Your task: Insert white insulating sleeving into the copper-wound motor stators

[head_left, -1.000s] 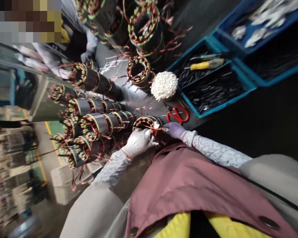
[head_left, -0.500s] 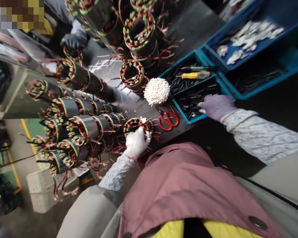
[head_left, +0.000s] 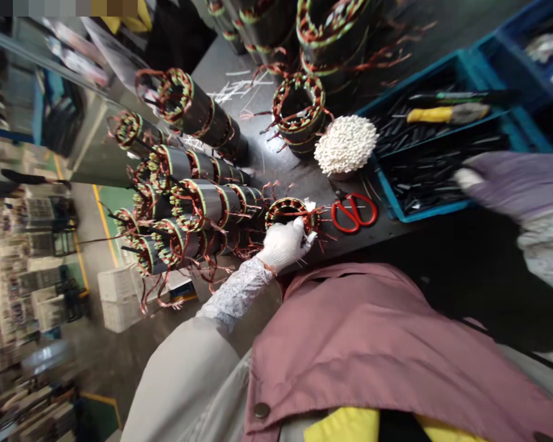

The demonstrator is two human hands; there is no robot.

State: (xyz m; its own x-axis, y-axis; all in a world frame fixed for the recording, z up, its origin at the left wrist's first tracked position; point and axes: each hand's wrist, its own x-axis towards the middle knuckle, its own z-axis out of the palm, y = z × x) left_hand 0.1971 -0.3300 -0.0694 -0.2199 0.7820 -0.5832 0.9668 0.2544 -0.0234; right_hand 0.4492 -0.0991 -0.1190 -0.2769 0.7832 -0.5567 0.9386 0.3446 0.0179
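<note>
My left hand (head_left: 283,244), in a white knitted glove, is closed at the near rim of a small motor stator (head_left: 276,209) with copper windings. Its fingers are at the reddish lead wires, with white bits beside them. My right hand (head_left: 516,181), in a purple glove with a pale fingertip, is over the near side of a blue divided bin (head_left: 424,215) of short black tubes (head_left: 424,175). Motion blur smears it, and most of its fingers are hidden. Red-handled scissors (head_left: 354,213) lie right of the stator.
A bundle of thin white sticks (head_left: 346,144) stands behind the scissors. Several stators (head_left: 207,205) lie stacked at left, and others (head_left: 299,110) stand farther back. A yellow-handled screwdriver (head_left: 447,114) rests on the bin. White strips (head_left: 235,89) are scattered on the table.
The view has swung, so the table's things appear farther right. My left hand stays at the same stator; my right hand stays by the bin's near side. The co-worker's gloved hand has left the view.
</note>
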